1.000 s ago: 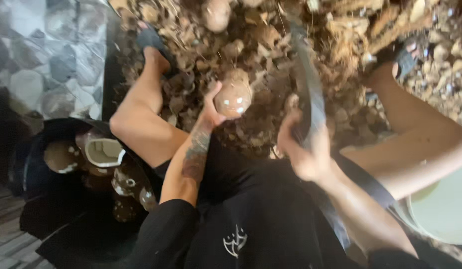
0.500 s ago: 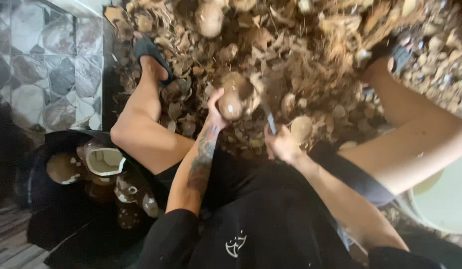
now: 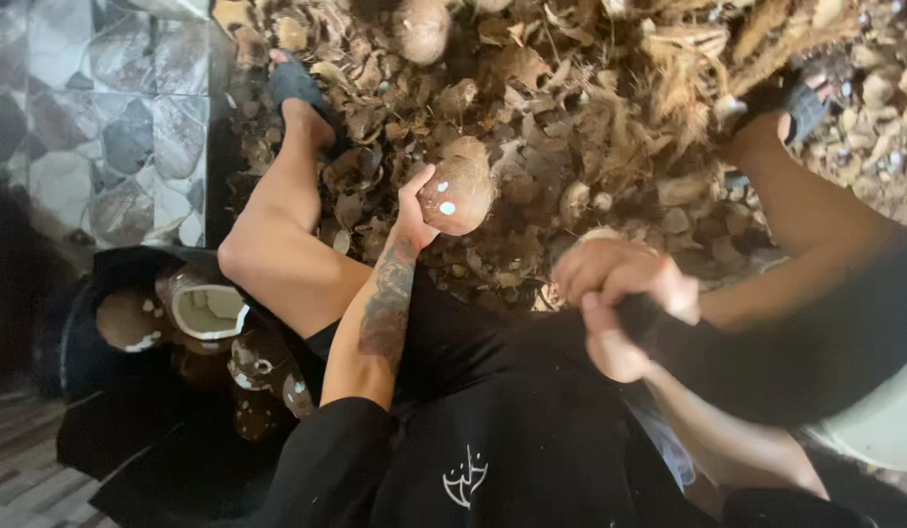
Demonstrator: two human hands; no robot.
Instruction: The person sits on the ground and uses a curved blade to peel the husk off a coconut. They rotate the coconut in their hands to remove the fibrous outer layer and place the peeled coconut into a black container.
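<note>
Over a floor thick with dry brown husk bits [image 3: 590,108], the person sits with legs spread and holds a coconut [image 3: 457,194] out in front. The left hand [image 3: 414,210] grips it from the side and below, fingers curled round its lower half, so the nut sits up in the air between the knees. It is brown and round, with a few pale spots where the skin is chipped. It looks hard and quite heavy for its size, and the shell is smooth enough to roll or slip, so a wide grip low around the belly, like this one, seems the safest way to hold it. It should not bend or squash, but it could crack if hit. The right hand [image 3: 624,293] is shut tight in a fist around the handle of a long dark blade [image 3: 766,362], which is blurry and points off to the right, well apart from the nut. To the left, beside the knee, a black tub [image 3: 111,391] holds broken coconut pieces [image 3: 204,308] with white insides. One more whole coconut [image 3: 421,27] lies far up in the husk pile, near a foot in a dark sandal [image 3: 295,83].
</note>
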